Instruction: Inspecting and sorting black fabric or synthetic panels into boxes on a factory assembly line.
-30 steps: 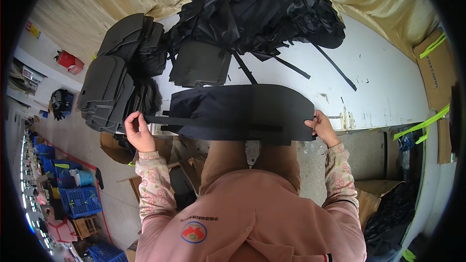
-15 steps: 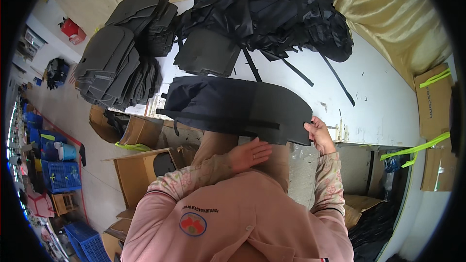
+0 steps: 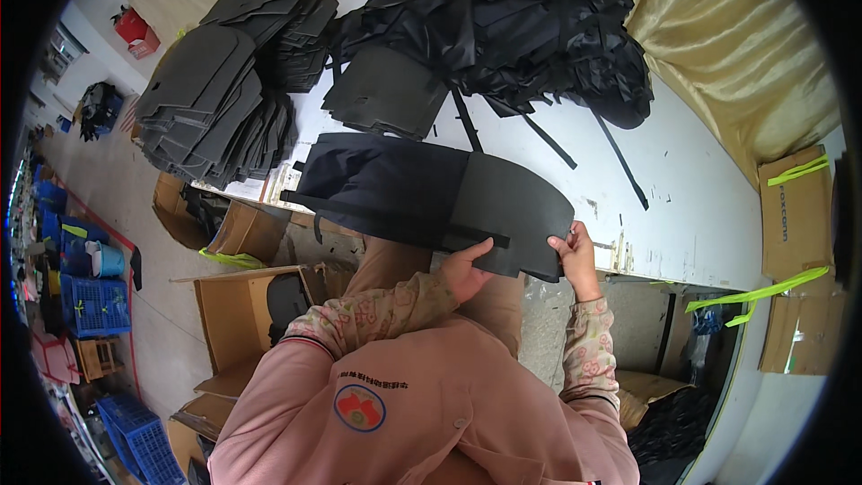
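Observation:
A dark grey foam sheet (image 3: 516, 202) with a rounded end sticks out from the right side of a black fabric cover (image 3: 386, 180). Both lie at the table's near edge and partly overhang it. My right hand (image 3: 577, 259) pinches the foam's right end, thumb on top. Close to where foam and cover meet, my left hand (image 3: 467, 271) is closed on the near edge, its thumb over the foam beside a black strap (image 3: 480, 237); its fingers are hidden underneath. How far the foam reaches inside the cover is hidden.
Stacks of foam sheets (image 3: 202, 94) stand at the table's left, with a smaller foam stack (image 3: 382, 94) beyond the cover. A heap of black fabric covers (image 3: 512, 31) fills the back. Cardboard boxes (image 3: 229, 314) sit below left; a gold curtain (image 3: 709, 45) hangs behind.
My left hand has risen from below the near edge and closed on it. The foam's right end has tipped down slightly toward me, with my right hand still holding it.

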